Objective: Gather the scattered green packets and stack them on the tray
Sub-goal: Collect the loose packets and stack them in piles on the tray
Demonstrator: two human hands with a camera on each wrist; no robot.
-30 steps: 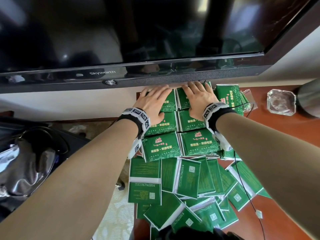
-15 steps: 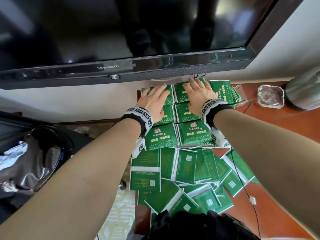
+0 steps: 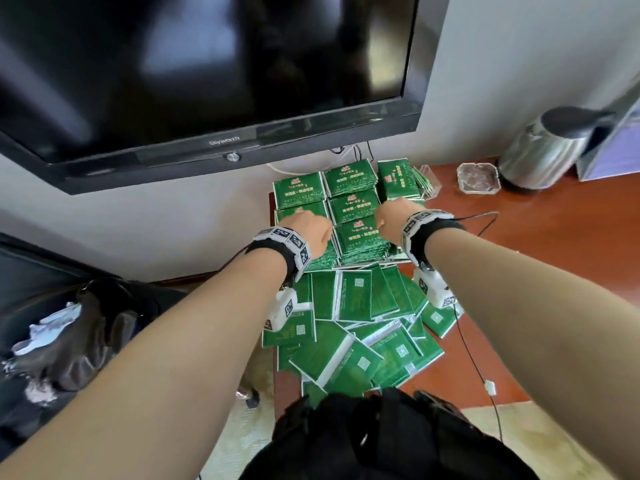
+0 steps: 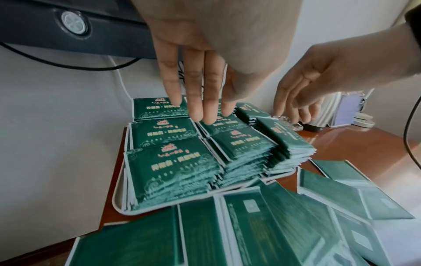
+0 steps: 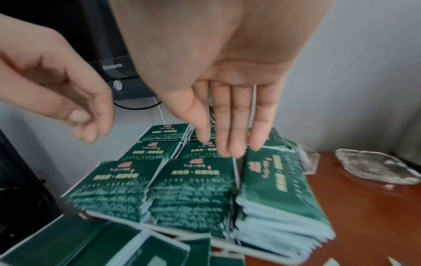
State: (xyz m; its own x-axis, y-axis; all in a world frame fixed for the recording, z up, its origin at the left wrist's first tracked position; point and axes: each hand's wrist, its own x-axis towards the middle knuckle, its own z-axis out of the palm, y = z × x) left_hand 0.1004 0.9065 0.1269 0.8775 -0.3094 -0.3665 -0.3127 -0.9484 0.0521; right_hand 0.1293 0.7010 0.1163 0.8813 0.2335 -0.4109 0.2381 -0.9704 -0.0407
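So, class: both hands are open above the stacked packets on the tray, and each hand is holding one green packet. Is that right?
Not quite. The left hand and right hand are open above the stacked packets on the tray, but neither holds a packet: both wrist views show straight, empty fingers.

The head view looks down from above; both wrist views sit close, facing forward, sharing the stacked green packets (image 3: 360, 230) at centre frame.

Soft daylight, glare on the television (image 3: 207, 64), motion blur in both wrist views, edges bowed.
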